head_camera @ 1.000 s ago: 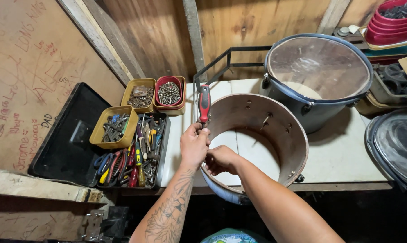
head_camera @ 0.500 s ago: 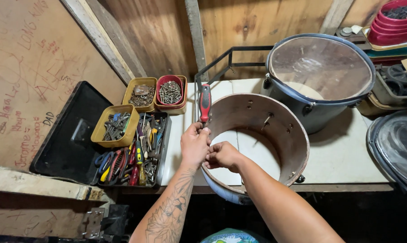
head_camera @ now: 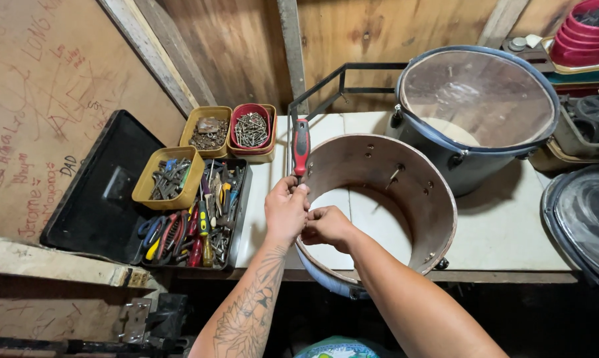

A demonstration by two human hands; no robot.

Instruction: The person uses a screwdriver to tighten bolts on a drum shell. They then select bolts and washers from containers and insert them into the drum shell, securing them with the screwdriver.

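A bare wooden drum shell lies on its side on the white tabletop, its open end facing me. My left hand grips a screwdriver with a red and black handle at the shell's near left rim; the handle points away from me. Just beside it, my right hand is closed against the inside of the rim, and whatever it pinches is hidden. A screw sticks out of the shell's inner wall.
An open black toolbox with pliers and screwdrivers lies to the left, with trays of screws and bits. A finished drum with a clear head stands behind the shell. Another drum head is at the right.
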